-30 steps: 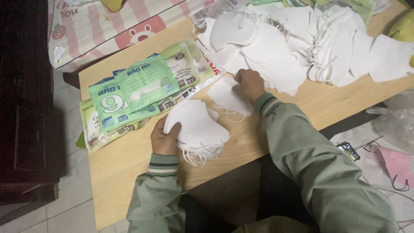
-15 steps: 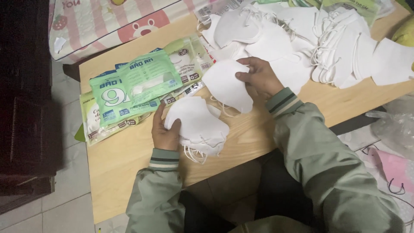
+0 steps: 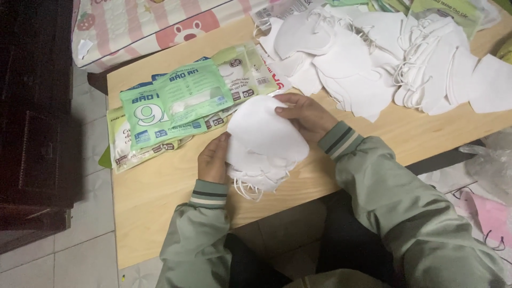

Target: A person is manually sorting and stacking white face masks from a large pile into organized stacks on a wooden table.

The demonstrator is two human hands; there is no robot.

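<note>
Seen from above, a person in a green jacket holds a small stack of white face masks over the near edge of a light wooden table. The left hand grips the stack's left side, and the right hand presses a top mask onto it with curled fingers. Green mask packets lie just to the left, and loose white masks are heaped at the far right.
</note>
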